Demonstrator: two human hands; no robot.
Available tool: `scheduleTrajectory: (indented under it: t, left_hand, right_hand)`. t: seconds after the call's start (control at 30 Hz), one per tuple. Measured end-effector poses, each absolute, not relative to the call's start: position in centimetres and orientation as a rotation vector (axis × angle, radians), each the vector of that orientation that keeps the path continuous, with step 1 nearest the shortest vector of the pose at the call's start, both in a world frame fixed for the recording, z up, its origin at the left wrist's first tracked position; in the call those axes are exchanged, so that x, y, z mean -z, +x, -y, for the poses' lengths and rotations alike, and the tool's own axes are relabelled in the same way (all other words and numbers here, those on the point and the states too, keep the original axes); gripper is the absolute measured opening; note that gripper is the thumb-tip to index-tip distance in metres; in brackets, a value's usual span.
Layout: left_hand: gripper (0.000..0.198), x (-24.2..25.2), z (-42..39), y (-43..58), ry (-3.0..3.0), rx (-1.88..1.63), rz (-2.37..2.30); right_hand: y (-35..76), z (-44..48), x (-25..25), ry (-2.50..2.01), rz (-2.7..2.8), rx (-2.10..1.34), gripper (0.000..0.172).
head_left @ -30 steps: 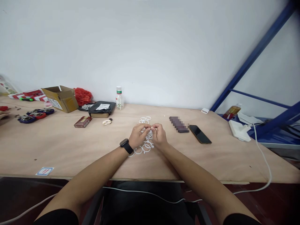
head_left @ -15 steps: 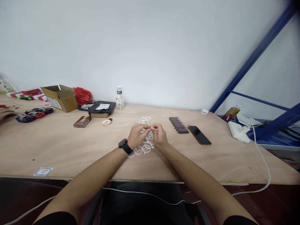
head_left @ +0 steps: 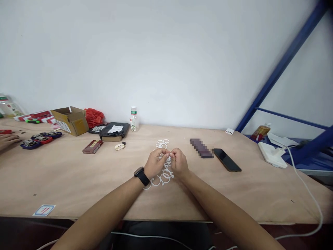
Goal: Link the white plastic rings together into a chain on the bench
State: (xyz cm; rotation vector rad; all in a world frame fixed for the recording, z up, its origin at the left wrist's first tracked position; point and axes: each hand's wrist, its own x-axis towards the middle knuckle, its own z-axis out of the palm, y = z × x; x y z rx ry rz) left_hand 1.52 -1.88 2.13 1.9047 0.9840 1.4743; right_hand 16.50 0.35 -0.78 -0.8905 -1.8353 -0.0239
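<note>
Pinching with both sets of fingertips, you have your left hand [head_left: 155, 163] and right hand [head_left: 179, 161] closed knuckle to knuckle on one small piece of the white rings [head_left: 163, 176]. The grip is tight and close to the table [head_left: 78, 177], probably because the piece is small enough to slip. The other rings trail on the wood at 6 o'clock, under your wrists and beside your watch [head_left: 142, 175], with a few loose rings [head_left: 163, 143] at 12 o'clock, within easy reach. At 3 o'clock a phone [head_left: 227, 159] lies flat, out of your way. A clear bottle [head_left: 133, 119] stands at 11 o'clock by the wall, and a cardboard box [head_left: 70, 119] sits at 10 o'clock. At 9 o'clock, well apart, another person's hand [head_left: 7, 140] rests by some coloured toys [head_left: 39, 139].
</note>
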Motion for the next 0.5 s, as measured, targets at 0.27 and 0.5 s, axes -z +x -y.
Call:
scheduleTrajectory:
  t: [0.27, 0.5]
  left_hand:
    - [0.02, -2.3, 1.6, 1.9, 1.783, -1.495, -1.003]
    - [0.026, -2.3, 1.1, 1.6, 1.682, -1.46, -0.97]
  right_hand:
    - [16.4, -0.8, 0.5, -0.944, 1.794, -0.017, 0.024]
    - [16.3, -0.6, -0.2, -0.981, 1.765, -0.116, 0.022]
